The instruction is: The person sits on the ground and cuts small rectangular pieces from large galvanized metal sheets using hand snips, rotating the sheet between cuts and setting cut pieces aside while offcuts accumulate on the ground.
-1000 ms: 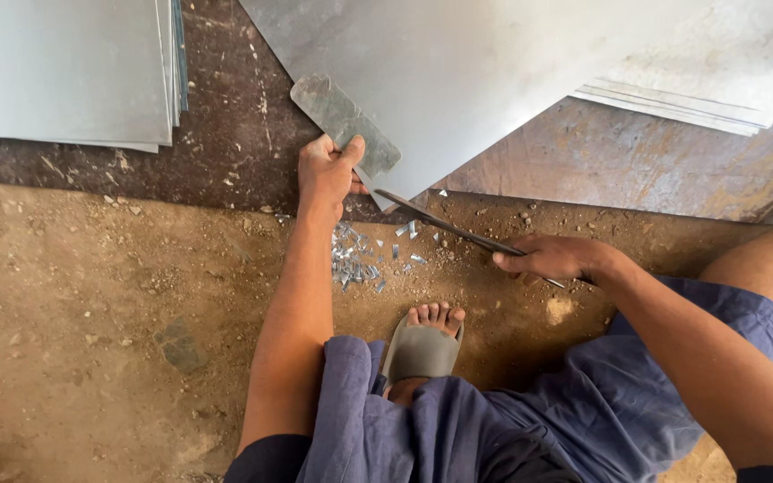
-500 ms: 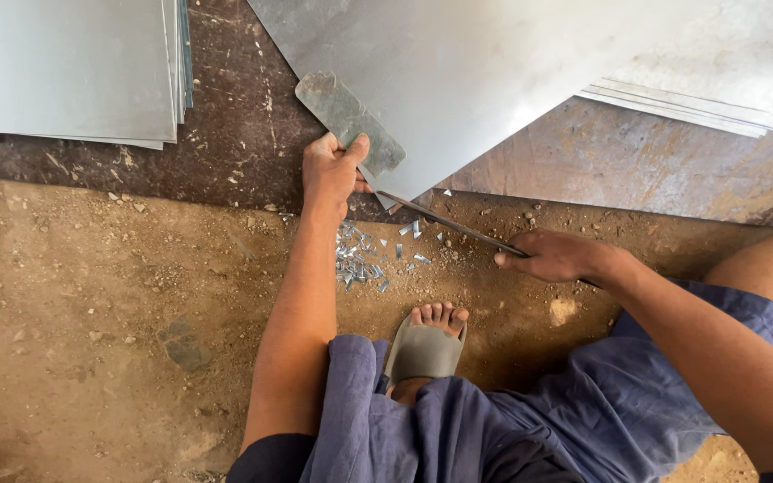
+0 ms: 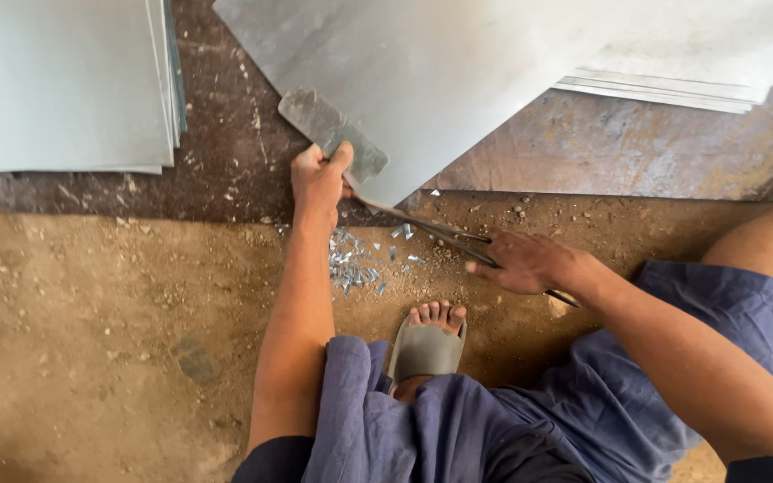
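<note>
Gripping a dull grey offcut strip [image 3: 333, 134] that curls away from the near corner of a large metal sheet [image 3: 458, 72], the left hand [image 3: 319, 179] has its fingers wrapped around the strip's near end. The sheet is pale silver-grey, flat and smooth, lying tilted across the dark floor slab [image 3: 583, 152] at the far side. The right hand [image 3: 530, 261] sits to the right, fingers closed around the handles of long shears [image 3: 422, 225], whose blades reach left to the sheet's corner. Small bright metal scraps [image 3: 355, 264] lie on the dirt floor [image 3: 91, 340] between the hands, just beyond a sandalled foot [image 3: 427, 344]. Another stack of sheets [image 3: 64, 80] lies far left.
</note>
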Motion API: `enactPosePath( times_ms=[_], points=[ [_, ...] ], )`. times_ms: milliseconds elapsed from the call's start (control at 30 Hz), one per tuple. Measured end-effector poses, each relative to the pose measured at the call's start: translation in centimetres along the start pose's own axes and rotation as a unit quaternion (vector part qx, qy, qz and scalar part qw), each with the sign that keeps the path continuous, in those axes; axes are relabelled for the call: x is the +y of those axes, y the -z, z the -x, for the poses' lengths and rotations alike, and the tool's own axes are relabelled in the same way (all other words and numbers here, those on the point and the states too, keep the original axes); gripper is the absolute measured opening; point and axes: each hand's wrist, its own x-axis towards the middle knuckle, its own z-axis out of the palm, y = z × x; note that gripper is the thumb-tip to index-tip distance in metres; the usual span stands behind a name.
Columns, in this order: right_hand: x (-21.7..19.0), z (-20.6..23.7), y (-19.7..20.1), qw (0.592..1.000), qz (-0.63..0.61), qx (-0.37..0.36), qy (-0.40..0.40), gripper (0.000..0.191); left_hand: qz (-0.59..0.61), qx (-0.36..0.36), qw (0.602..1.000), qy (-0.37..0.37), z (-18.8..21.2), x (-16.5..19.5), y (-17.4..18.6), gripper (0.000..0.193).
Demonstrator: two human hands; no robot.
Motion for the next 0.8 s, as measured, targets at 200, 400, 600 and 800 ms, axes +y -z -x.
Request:
enactPosePath(
  times_ms=[200,400,600,800],
  points=[
    [3.0,2.0,-4.9,0.987,-0.138,0.065,0.05,0.09,0.035,0.002,0.999,0.009,1.5,1.2,-0.2,0.025],
    [7.3,6.2,-12.3,0.76,-0.644,0.083,0.029,0.061,0.046,0.0,0.999,-0.009,1.5,0.5,-1.4,0.026],
    [7.7,6.2,-13.5,0.783,-0.357,0.47,-0.195,0.047,0.106,-0.021,0.994,-0.009,4.2,-0.6,-3.5,0.018],
    [3.0,6.4,-10.6,0.546,-0.773,0.319,0.04,0.026,0.191,-0.049,0.974,0.112,9.8,-5.3,-10.3,0.025]
  ],
)
